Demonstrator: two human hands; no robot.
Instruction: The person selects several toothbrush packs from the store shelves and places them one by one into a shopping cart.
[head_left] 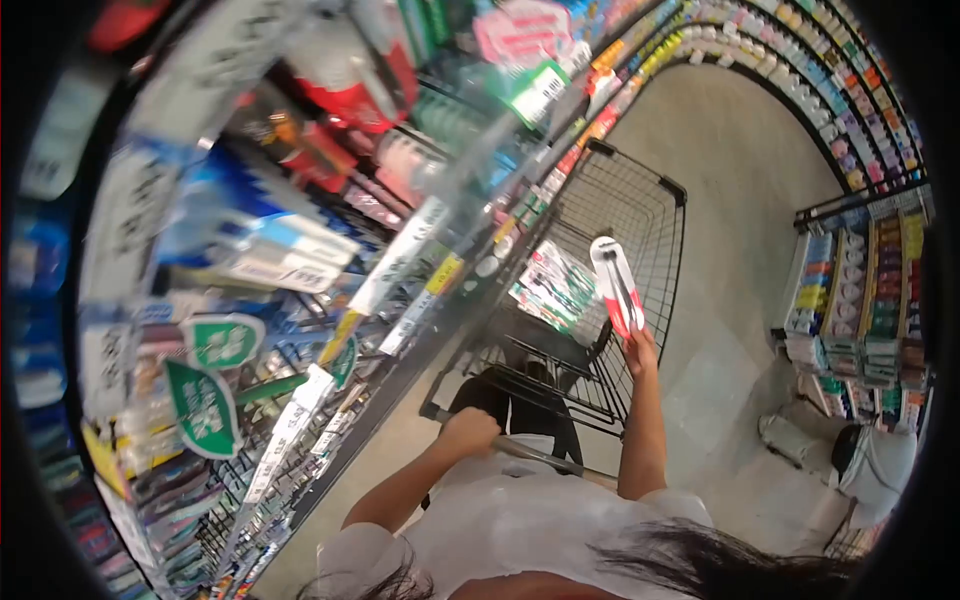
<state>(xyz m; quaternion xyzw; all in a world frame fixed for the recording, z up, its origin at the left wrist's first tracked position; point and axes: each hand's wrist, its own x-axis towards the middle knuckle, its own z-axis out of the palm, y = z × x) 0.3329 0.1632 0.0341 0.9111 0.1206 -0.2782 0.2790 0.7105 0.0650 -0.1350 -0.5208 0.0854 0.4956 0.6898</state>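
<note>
My left hand (470, 433) is wrapped round the handle of a black wire shopping cart (655, 200). Over the cart's right side, my right hand (640, 350) grips the lower, red end of a long white and red package (613, 280) with a dark, slim item in it. The package points away from me. Just left of it, a flat pack (558, 287) with green, red and white print lies in the cart.
A shelf (400, 280) of packaged goods with price labels runs close along the left side. More stocked shelves (850, 290) stand at the right and curve across the top. Another person (875, 460) is at the lower right. Grey floor (735, 150) lies right of the cart.
</note>
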